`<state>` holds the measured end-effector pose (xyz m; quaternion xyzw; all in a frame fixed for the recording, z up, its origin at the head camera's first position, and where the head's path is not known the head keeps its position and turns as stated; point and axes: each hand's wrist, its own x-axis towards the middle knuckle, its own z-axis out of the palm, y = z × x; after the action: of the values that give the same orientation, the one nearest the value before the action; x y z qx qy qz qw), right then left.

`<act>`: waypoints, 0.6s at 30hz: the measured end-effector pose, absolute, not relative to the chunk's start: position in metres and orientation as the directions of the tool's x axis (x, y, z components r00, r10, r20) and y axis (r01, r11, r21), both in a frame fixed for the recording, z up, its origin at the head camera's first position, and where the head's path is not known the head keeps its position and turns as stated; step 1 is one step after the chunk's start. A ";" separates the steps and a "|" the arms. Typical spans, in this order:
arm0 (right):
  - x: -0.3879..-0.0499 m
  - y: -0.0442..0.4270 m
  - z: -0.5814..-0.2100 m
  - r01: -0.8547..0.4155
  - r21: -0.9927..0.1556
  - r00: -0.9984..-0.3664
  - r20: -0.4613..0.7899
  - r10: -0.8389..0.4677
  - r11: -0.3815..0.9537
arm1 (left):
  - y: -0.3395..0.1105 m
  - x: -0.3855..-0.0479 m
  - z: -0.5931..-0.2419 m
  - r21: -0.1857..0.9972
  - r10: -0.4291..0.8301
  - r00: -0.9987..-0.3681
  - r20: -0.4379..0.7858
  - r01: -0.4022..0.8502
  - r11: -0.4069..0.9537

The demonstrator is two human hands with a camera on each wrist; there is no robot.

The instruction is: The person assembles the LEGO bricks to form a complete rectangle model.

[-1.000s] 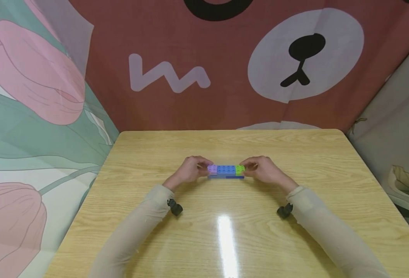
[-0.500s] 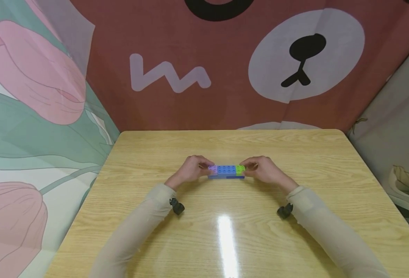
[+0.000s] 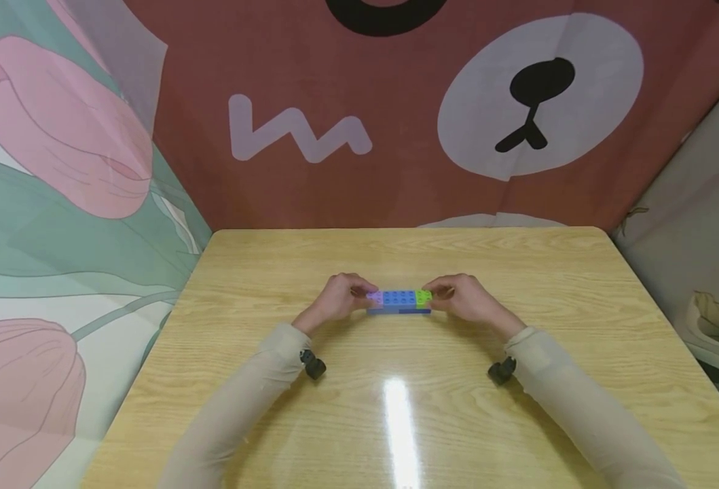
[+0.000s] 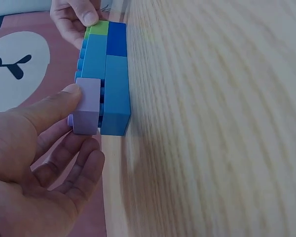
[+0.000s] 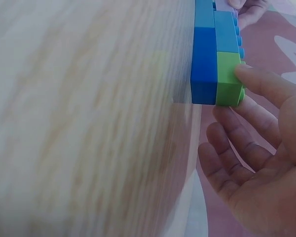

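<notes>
Two layers of toy building bricks lie in a row on the wooden table point(image 3: 432, 421). The lower layer has a lighter blue brick point(image 4: 117, 94) beside a dark blue brick point(image 5: 204, 64). Above them are a lilac brick point(image 4: 87, 106), a blue brick point(image 3: 399, 297) with its studs showing, and a green brick point(image 5: 228, 79). My left hand point(image 3: 339, 297) pinches the lilac brick between thumb and fingers. In the left wrist view, studs show in a narrow gap under that brick. At the other end, my right hand point(image 3: 469, 299) holds the green brick, thumb on its studded side.
Behind the table hangs a reddish-brown cloth point(image 3: 396, 190) with a bear face. A flower-print cloth point(image 3: 60, 129) hangs at the left, and a grey leaf-print one point(image 3: 701, 204) at the right. Small black devices point(image 3: 313, 365) sit at both wrists.
My left wrist has shifted very slightly to the right. Both hands keep the same grips, and the brick row looks the same.
</notes>
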<state>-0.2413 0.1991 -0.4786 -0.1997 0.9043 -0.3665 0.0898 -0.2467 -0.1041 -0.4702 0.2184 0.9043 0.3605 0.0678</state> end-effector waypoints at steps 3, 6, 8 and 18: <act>-0.241 0.199 -0.478 -0.293 -0.694 -0.905 -0.022 -0.426 0.658 | -0.104 -0.246 -0.470 0.685 0.435 -0.900 0.022 0.331 0.649; -0.241 0.199 -0.478 -0.292 -0.693 -0.904 -0.025 -0.427 0.659 | -0.103 -0.246 -0.470 0.686 0.430 -0.903 0.010 0.319 0.654; -0.241 0.199 -0.478 -0.295 -0.692 -0.903 -0.025 -0.430 0.659 | -0.103 -0.246 -0.469 0.687 0.432 -0.902 0.009 0.320 0.653; -0.242 0.198 -0.479 -0.307 -0.688 -0.900 -0.014 -0.435 0.657 | -0.103 -0.247 -0.468 0.664 0.450 -0.892 0.031 0.355 0.658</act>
<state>-0.2422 0.1982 -0.4788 -0.2048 0.9060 -0.3597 0.0889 -0.2471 -0.1032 -0.4679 0.2218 0.9078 0.3492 0.0683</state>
